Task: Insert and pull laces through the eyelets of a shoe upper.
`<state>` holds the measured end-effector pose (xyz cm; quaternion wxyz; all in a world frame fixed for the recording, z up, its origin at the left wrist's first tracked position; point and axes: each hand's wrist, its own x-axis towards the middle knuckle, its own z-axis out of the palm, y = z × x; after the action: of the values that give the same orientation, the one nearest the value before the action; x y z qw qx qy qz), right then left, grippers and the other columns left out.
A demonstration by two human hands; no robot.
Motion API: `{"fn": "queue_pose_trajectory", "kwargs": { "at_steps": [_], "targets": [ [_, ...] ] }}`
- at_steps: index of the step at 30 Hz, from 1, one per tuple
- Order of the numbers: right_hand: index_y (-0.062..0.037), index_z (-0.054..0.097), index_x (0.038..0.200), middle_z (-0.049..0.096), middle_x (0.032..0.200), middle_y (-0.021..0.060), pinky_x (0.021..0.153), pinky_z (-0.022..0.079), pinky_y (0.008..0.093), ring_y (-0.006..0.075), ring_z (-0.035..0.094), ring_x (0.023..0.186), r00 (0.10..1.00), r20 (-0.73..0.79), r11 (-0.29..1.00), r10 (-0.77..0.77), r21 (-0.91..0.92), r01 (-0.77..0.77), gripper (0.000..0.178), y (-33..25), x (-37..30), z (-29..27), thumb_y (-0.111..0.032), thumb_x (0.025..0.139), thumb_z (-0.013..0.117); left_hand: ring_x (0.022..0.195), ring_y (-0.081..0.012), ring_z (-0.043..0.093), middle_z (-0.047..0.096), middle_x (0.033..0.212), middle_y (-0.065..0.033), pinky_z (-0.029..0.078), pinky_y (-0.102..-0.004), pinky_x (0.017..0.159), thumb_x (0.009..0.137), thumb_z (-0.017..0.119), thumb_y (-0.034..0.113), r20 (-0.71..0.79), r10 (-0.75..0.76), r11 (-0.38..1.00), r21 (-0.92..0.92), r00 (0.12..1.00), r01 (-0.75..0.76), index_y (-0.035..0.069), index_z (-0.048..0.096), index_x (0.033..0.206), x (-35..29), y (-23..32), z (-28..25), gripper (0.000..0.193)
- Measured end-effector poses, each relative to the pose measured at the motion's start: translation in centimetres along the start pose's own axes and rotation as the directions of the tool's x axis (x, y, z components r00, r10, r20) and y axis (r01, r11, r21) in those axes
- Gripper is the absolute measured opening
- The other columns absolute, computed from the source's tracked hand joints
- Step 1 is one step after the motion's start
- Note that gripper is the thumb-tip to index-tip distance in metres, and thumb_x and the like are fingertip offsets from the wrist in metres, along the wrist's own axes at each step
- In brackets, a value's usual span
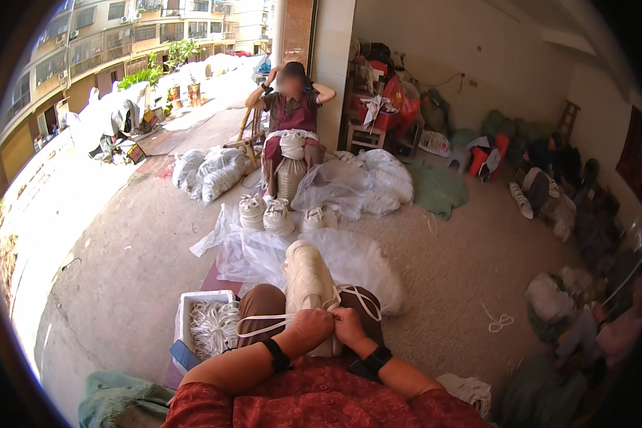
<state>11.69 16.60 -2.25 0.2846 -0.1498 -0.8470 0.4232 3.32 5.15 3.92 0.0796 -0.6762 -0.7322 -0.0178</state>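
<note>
Between brown-trousered knees (260, 303), in the near middle of the scene, a single cream-white shoe (304, 267), toe pointing far, heel end near and partly hidden beneath the hands. Chunky and rounded in form, pale all over, with a greyish patch at the throat and smooth, softly shaded panels toward the toe. From the throat, a flat white lace (260, 332), looped out widely to the left over one knee and in a looser, higher bow of strands to the right. Directly over the near part of the shoe, left hand (312, 329) and right hand (348, 327) side by side, knuckles almost meeting. Fingers of both curled closed on the lace, just near of the throat, with the toe well clear on the far side; impossible to tell which fingertip pinches which strand. To the left, beside the knee, a white box (206, 295) full of bundled white laces (215, 328). Beyond the toe, three more pale shoes (278, 217) in a row on crumpled clear plastic (250, 250). Farther still, a seated co-worker (292, 118), arms raised to the head, with another pale shoe (292, 145) at the lap.
</note>
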Motion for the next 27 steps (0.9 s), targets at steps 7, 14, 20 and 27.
{"fn": "queue_pose_trajectory", "kwargs": {
  "at_steps": [7,14,20,27],
  "targets": [
    [0.0009,0.065,0.072,0.062,0.065,0.0156,0.056,0.046,0.0308,0.0223,0.062,0.059,0.988,-0.038,0.989,0.151,0.007,-0.151,0.006,-1.3,-0.1,-0.6,-0.005,0.070,0.065,0.074,-0.0270,0.066,0.066,0.084,-0.0143,0.051,-0.0378,0.062,0.075,0.054,0.008,0.415,0.093,0.932,-0.357,0.905,0.068,0.004,0.066,0.085,-4.2,-0.6,-3.8,0.017],
    [-0.0016,0.064,0.096,0.062,0.102,0.0128,0.070,0.047,0.0302,0.0186,0.061,0.083,0.901,0.206,0.910,-0.382,0.253,0.328,0.018,-6.6,0.7,-3.0,-0.005,0.080,0.059,0.071,-0.0144,0.060,0.065,0.077,-0.0107,0.048,-0.0295,0.067,0.083,0.060,0.014,0.158,0.150,0.398,-0.913,0.976,0.087,-0.002,0.064,0.091,-8.6,-1.1,-6.9,0.019],
    [0.0030,0.062,0.095,0.059,0.089,0.0010,0.070,0.046,0.0255,0.0097,0.055,0.080,0.756,0.646,0.795,-0.106,0.512,-0.325,0.020,-9.4,0.0,-3.9,-0.015,0.090,0.055,0.060,-0.0112,0.055,0.061,0.066,-0.0128,0.045,-0.0307,0.056,0.079,0.067,0.017,0.097,-0.341,0.336,-0.916,0.935,0.218,-0.002,0.064,0.082,-6.7,-2.3,-5.9,0.020],
    [-0.0016,0.057,0.077,0.041,0.059,-0.0051,0.046,0.025,0.0194,0.0026,0.033,0.051,0.842,0.538,0.673,0.025,0.614,-0.413,0.021,-12.6,-0.2,-5.0,-0.016,0.092,0.054,0.060,-0.0046,0.048,0.056,0.066,0.0016,0.040,-0.0218,0.051,0.079,0.072,0.014,0.174,-0.293,0.004,-0.983,0.940,0.184,-0.001,0.062,0.081,-7.5,-3.0,-7.5,0.018]
  ]
}}
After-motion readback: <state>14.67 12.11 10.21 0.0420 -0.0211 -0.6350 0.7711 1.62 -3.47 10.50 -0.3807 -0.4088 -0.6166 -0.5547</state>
